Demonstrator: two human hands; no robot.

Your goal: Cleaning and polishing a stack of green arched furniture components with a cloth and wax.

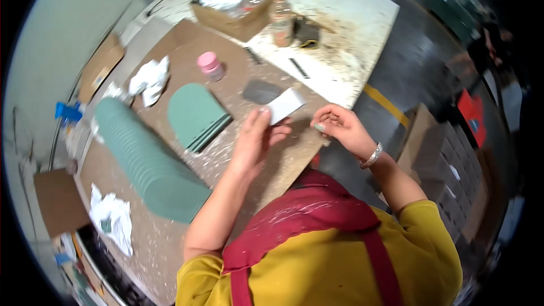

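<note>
- A brown board worktop [187, 51], flecked with white, is carrying a long row of green arched panels [148, 161], a small stack of the same panels [195, 114], a pink jar [210, 64] and crumpled white rags [149, 79].
- Beyond it a white table [345, 51] is meeting a dark floor [408, 73] with a yellow line.
- The left hand [255, 139] is pinching a white scraper blade [285, 105] above the worktop's edge.
- The right hand [340, 127] is hovering just beside it, fingers curled; whether it is gripping anything is unclear.
- Blur is smearing the far clutter.

Bare board btwn green stack [195, 114] & pink jar [210, 64].
</note>
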